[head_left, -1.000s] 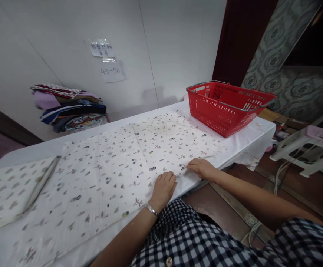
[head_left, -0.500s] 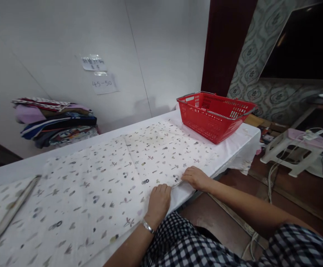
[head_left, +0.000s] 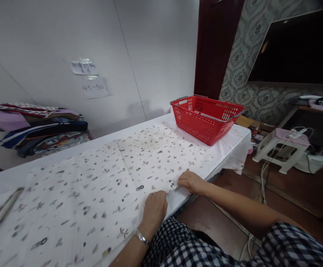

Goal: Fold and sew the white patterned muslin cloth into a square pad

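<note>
A white cloth (head_left: 94,189) printed with small grey, green and brown motifs lies spread along the table, with a fold line across it. At its near edge, my left hand (head_left: 154,208) is closed with the fingers curled over the fabric; a silver bracelet circles that wrist. A short way to the right, my right hand (head_left: 191,181) pinches the same edge. Both thumbs are mostly hidden. Toward the left end, a folded-over, rolled-looking strip (head_left: 2,213) of pale fabric crosses the cloth.
A red plastic basket (head_left: 197,126) with metal handles stands at the table's far right. Folded clothes (head_left: 41,129) are stacked by the wall at the left. Right of the white-covered table (head_left: 233,144), a stool (head_left: 285,144) carries cables that trail to the floor.
The camera view has turned slightly to the right, so most things appear farther left. Both hands stay at the same part of the cloth's edge.
</note>
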Demonstrator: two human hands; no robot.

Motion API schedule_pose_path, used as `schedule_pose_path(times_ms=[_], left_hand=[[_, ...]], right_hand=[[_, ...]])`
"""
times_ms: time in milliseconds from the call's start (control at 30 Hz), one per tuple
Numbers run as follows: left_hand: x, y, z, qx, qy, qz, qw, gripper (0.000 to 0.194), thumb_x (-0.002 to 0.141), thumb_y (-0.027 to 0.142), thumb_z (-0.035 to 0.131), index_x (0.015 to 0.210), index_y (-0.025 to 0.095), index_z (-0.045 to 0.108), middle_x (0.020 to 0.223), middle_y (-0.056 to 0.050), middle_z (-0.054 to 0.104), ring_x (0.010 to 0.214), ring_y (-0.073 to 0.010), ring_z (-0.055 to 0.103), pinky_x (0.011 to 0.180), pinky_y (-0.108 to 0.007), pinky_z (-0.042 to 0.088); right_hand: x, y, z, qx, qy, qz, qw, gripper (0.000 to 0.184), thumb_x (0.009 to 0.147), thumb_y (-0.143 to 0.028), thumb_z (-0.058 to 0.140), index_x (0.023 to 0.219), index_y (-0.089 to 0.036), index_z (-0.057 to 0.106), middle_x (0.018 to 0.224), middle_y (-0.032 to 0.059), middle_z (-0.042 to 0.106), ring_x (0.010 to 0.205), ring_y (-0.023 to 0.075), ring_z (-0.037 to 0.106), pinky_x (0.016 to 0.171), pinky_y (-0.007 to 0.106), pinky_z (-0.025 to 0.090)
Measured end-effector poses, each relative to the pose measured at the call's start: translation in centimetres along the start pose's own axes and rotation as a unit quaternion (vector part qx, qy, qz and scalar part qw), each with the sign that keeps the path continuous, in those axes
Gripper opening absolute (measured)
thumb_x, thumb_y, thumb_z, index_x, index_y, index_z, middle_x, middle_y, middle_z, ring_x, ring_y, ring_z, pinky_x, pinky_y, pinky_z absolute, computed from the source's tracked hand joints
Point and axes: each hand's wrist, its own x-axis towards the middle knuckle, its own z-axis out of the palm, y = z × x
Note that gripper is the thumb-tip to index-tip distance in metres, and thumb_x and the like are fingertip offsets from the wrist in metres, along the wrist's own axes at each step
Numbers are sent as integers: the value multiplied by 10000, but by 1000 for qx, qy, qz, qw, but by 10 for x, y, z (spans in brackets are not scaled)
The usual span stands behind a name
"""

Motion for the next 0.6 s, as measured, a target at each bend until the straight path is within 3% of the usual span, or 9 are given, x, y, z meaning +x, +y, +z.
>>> schedule_pose_path(times_ms=[200,300,400,467,500,533,600], left_hand=[[2,2,9,0,15,-13,1000,211,834,115,458,1001,194,559,866,-15,574,800,-172,505,713,-313,362],[5,1,15,10,1,-7,1000,162,833,108,462,901,197,579,835,-11,567,801,-176,503,707,-315,365],[6,-3,19,1,-10,8,1000,165,827,85,465,843,196,585,826,-7,570,795,-172,506,717,-312,376],[5,-5,21,-8,-4,17,1000,187,827,69,460,865,200,589,847,-6,577,803,-167,506,730,-308,383],[4,-6,22,-9,1,20,1000,199,827,62,456,878,200,590,862,-8,580,812,-168,507,737,-309,386],[4,-6,23,-7,6,21,1000,208,827,58,452,891,199,592,876,-12,582,820,-170,507,743,-311,388],[3,-7,24,1,15,25,1000,225,826,51,451,927,194,592,903,-22,584,833,-173,508,751,-315,394]], right_hand=[[0,-4,11,21,-4,17,1000,199,836,-138,441,898,-175,626,878,59,629,827,163,509,747,281,355],[-1,-3,12,63,14,3,998,212,856,-154,422,911,-178,626,887,59,629,846,157,519,767,273,369],[-8,13,2,136,9,-12,991,179,858,-232,469,916,-185,631,874,42,635,854,145,540,787,255,389],[-18,37,-11,135,5,91,987,184,857,-274,482,852,-191,647,830,28,644,820,140,557,781,247,402],[-25,52,-19,112,10,181,977,199,859,-268,475,823,-190,655,827,31,651,814,142,565,779,248,407],[-33,68,-26,77,19,295,952,198,852,-256,479,817,-194,664,857,35,661,836,147,572,788,247,408],[-50,100,-40,41,30,402,914,251,857,-184,424,904,-162,670,977,84,660,929,179,572,818,269,401]])
